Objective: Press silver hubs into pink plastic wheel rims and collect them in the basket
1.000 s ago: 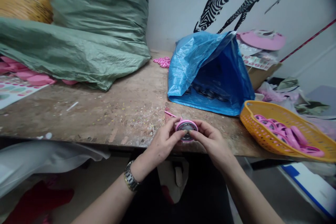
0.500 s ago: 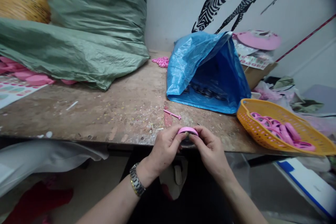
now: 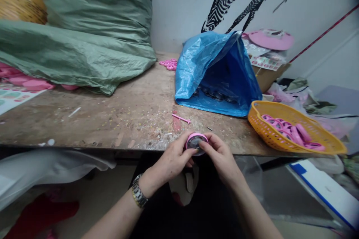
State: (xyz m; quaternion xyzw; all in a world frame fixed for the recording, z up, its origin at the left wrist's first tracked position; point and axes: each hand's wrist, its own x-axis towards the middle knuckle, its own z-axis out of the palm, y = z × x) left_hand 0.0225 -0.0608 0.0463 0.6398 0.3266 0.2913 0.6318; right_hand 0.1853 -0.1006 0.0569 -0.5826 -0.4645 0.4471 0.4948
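Observation:
I hold a small round pink case with a grey inner disc (image 3: 196, 142) at the near edge of the worn wooden table (image 3: 126, 115). My left hand (image 3: 174, 160), with a metal watch on its wrist, pinches the case's left side. On its right side my right hand (image 3: 220, 157) grips it, the thumb pressing on the disc. A thin pink stick (image 3: 181, 118) lies on the table just beyond the case.
An open blue plastic bag (image 3: 215, 71) holding dark round parts stands behind the hands. An orange basket (image 3: 294, 130) of pink pieces sits at the right. Green sacks (image 3: 78, 33) fill the back left, above some pink parts (image 3: 30, 83). More pink rings (image 3: 169, 64) lie by the wall.
The case was tipped edge-on half a second ago and now faces me again, showing the grey disc. Both hands stayed on it and shifted slightly down and left in view.

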